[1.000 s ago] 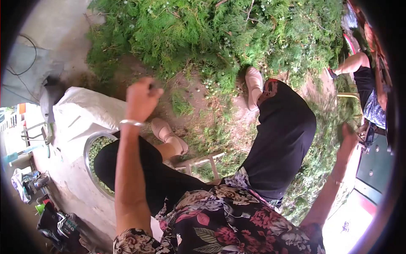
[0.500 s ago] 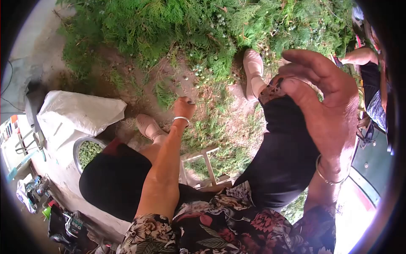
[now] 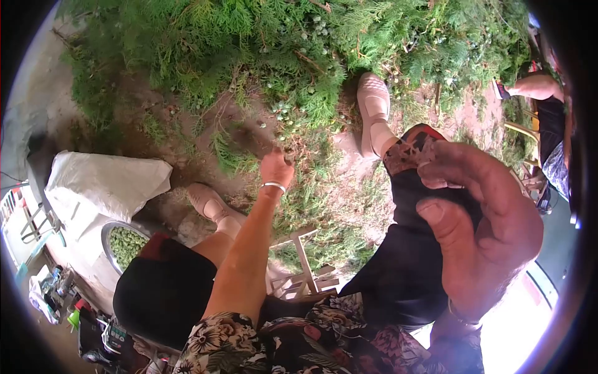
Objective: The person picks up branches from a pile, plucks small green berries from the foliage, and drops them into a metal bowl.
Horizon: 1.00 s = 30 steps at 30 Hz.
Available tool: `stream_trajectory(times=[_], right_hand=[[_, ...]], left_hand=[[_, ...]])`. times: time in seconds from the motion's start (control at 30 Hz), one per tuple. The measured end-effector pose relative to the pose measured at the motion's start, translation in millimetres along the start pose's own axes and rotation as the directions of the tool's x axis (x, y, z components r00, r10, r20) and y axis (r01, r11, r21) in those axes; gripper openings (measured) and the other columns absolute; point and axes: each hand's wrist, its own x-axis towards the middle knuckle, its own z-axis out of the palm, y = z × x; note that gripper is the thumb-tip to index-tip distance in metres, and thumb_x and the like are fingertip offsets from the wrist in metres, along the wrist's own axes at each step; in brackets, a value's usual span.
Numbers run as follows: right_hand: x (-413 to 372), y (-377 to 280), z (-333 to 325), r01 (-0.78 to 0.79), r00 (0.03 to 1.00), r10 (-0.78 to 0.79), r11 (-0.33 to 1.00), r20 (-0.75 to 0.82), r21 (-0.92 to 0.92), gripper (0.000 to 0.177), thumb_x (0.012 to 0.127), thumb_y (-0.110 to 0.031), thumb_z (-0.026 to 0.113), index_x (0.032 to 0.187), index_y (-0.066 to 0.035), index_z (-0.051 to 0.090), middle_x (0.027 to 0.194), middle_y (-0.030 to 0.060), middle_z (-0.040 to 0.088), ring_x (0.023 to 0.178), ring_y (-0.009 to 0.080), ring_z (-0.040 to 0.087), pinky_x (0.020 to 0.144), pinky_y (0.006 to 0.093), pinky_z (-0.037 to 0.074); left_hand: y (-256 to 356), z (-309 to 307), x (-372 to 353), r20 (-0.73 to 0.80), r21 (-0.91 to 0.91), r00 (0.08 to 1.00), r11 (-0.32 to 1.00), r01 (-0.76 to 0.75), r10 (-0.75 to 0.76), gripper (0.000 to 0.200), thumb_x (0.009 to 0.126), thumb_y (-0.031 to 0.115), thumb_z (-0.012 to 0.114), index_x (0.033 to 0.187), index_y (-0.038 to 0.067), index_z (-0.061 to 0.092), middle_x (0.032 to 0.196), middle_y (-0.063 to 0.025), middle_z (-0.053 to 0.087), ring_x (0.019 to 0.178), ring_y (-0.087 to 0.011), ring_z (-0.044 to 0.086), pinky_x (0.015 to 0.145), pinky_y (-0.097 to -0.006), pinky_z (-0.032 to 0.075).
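Observation:
My left hand (image 3: 276,168) reaches low over the ground in front of my feet, its fingers closed. Whatever may be between them is hidden. Close beyond it lies a small green sprig (image 3: 225,149), and further out spreads a large heap of evergreen branches (image 3: 274,50) dotted with small pale green cones. Large and near the camera, my right hand (image 3: 492,224) is raised above my right knee. Its fingers are curled, with a gap between thumb and fingertips and nothing visible in it.
On the left, a metal basin (image 3: 106,245) holds small green cones beside a white sack (image 3: 103,181). A wooden stool frame (image 3: 304,265) stands between my legs. At far right another person's leg (image 3: 532,87) shows. Tools and clutter (image 3: 93,330) lie lower left.
My right hand has lowered, and its thumb has moved apart from the fingers. My left hand has shifted slightly right and down, still closed. The view has tilted a little.

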Motion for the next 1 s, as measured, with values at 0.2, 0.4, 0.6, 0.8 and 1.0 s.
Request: stream_trajectory(times=[0.2,0.4,0.6,0.8,1.0], right_hand=[[-5.6,2.1,9.7,0.043,0.998,-0.043,0.999,-0.035,0.001,0.046,0.072,-0.011,0.077,0.110,0.008,0.058,0.094,0.0123,0.066,0.083,0.0209,0.066,0.074,0.0284,0.052],[-2.4,0.5,4.1,0.063,0.998,-0.061,0.996,0.021,-0.064,0.042,0.073,-0.012,0.076,0.107,0.007,0.060,0.091,0.0128,0.067,0.081,0.0204,0.067,0.073,0.0278,0.052],[-4.2,-1.1,5.4,0.146,0.989,-0.142,0.981,0.039,-0.125,0.044,0.071,-0.012,0.077,0.106,0.008,0.060,0.087,0.0147,0.068,0.078,0.0209,0.068,0.070,0.0271,0.052],[-5.5,-3.6,10.6,0.135,0.990,-0.131,0.988,0.051,-0.079,0.043,0.071,-0.011,0.077,0.106,0.008,0.060,0.087,0.0152,0.068,0.079,0.0213,0.069,0.070,0.0273,0.053],[-4.5,-4.2,12.4,0.110,0.993,-0.109,0.994,0.039,-0.025,0.042,0.072,-0.012,0.077,0.105,0.008,0.060,0.087,0.0150,0.068,0.078,0.0212,0.069,0.070,0.0274,0.053]], left_hand=[[8.4,-20.2,23.7,-0.315,-0.235,0.949,0.970,-0.059,-0.019,0.012,0.071,0.001,0.058,0.082,0.003,0.062,0.076,-0.0212,0.064,0.071,-0.0386,0.062,0.065,-0.0459,0.050],[7.6,-1.9,44.1,-0.191,-0.014,0.976,0.993,-0.113,0.108,0.015,0.072,0.004,0.062,0.085,-0.003,0.058,0.083,-0.0241,0.062,0.080,-0.0421,0.060,0.075,-0.0454,0.050],[-12.5,-37.1,33.1,0.135,-0.961,0.943,0.192,0.199,-0.304,0.006,0.069,-0.008,0.059,0.072,-0.003,0.060,0.060,-0.0108,0.060,0.045,-0.0151,0.058,0.036,-0.0272,0.046],[-18.1,-32.0,65.7,-0.397,-0.385,0.900,0.923,0.014,-0.180,0.014,0.068,0.002,0.070,0.081,0.001,0.064,0.069,-0.0119,0.066,0.061,-0.0208,0.064,0.058,-0.0317,0.052],[-10.2,-52.2,66.8,-0.101,-0.370,0.979,0.920,0.128,-0.177,0.003,0.072,0.001,0.063,0.075,0.001,0.062,0.072,-0.0120,0.066,0.068,-0.0232,0.066,0.061,-0.0355,0.053]])
